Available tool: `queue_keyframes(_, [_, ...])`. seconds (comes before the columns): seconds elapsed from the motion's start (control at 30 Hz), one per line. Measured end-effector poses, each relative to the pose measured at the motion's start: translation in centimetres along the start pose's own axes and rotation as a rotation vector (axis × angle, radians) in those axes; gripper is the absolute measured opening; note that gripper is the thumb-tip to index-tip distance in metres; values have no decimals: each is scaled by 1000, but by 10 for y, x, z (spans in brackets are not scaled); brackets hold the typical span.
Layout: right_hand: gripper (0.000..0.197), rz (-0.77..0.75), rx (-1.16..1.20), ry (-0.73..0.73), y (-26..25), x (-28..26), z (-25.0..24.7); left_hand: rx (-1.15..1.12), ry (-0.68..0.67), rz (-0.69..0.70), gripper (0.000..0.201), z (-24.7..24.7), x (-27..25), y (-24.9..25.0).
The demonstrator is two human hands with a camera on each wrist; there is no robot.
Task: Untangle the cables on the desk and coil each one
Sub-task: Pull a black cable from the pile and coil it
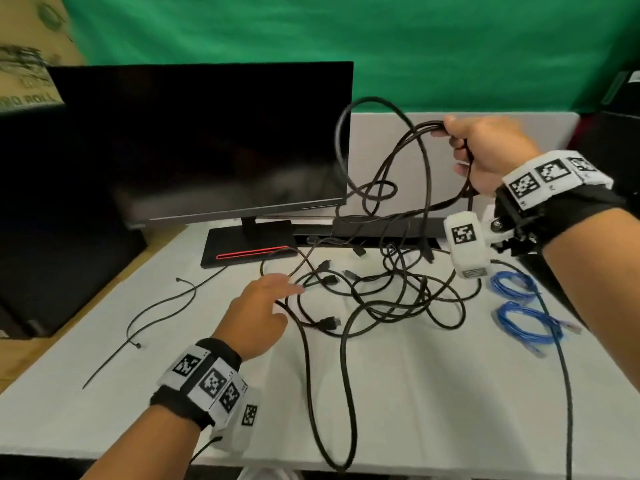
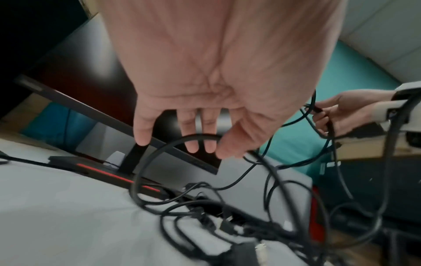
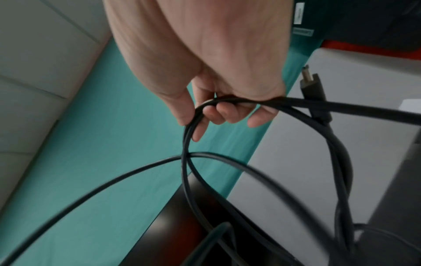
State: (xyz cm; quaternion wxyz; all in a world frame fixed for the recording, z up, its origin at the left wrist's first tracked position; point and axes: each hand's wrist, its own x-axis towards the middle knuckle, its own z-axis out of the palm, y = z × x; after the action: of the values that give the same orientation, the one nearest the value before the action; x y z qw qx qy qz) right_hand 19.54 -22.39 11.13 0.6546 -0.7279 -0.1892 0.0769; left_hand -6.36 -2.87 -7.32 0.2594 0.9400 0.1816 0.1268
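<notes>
Left hand [image 1: 258, 313] fingers [image 2: 192, 133] spread over tangled black cables [image 1: 374, 299], right hand [image 1: 485, 150] fingers [image 3: 224, 112] gripping lifted loops [image 1: 408, 147]

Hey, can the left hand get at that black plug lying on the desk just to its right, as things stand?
Probably yes. The left hand is open and low over the desk, holding nothing, and the black plug lies just beside it with only loose black cables around, nothing covering it.
</notes>
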Motion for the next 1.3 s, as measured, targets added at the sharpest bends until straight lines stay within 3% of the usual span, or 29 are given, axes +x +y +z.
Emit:
queue_keyframes(0.1, [14,-137,-47,48,-3,-5,9,-224,144,49,17,-9,-3,38])
queue_keyframes(0.17, [10,-177,-43,78,-7,-11,18,-359,116,137,46,-17,3,77])
queue_keyframes(0.23, [15,-112,14,60,-10,-13,25,-390,-91,164,73,-18,14,105])
queue_keyframes(0.3, [18,-10,87,-6,-11,-16,27,-194,-312,179,79,-12,22,121])
queue_keyframes(0.33, [21,17,122,-23,-11,-17,26,-43,-369,207,67,-7,24,122])
queue_keyframes(0.4, [23,21,209,-36,-14,-17,18,232,-335,255,27,5,29,120])
queue_keyframes(0.47, [16,3,365,-31,-19,-15,9,323,-257,242,21,18,33,108])
queue_keyframes(0.53, [9,-12,463,37,-23,-11,1,147,-264,136,28,21,35,94])
queue_keyframes(0.6, [16,-30,373,101,-20,-11,-1,-194,-293,17,61,16,34,89])
queue_keyframes(0.67, [25,-59,289,81,-9,-14,1,-471,-207,-50,88,2,38,95])
queue_keyframes(0.73, [28,-66,274,42,7,-17,4,-791,-114,-93,99,-11,51,103])
queue_keyframes(0.83, [21,-131,341,-30,28,-25,7,-1245,-174,-230,113,-27,70,113])
queue_keyframes(0.9, [22,-221,359,-91,36,-30,10,-1412,-239,-289,100,-32,81,117])
queue_keyframes(1.0, [35,-354,268,-207,46,-36,14,-1419,-247,-313,46,-31,90,123])
queue_keyframes(1.07, [37,-417,177,-265,52,-37,13,-1423,-223,-308,27,-28,93,119])
queue_keyframes(1.23, [38,-482,-215,-96,56,-22,-8,-1487,-36,-231,36,-23,88,101])
queue_keyframes(1.3, [38,-467,-502,-131,53,-16,-19,-1439,-4,-178,29,-21,86,100])
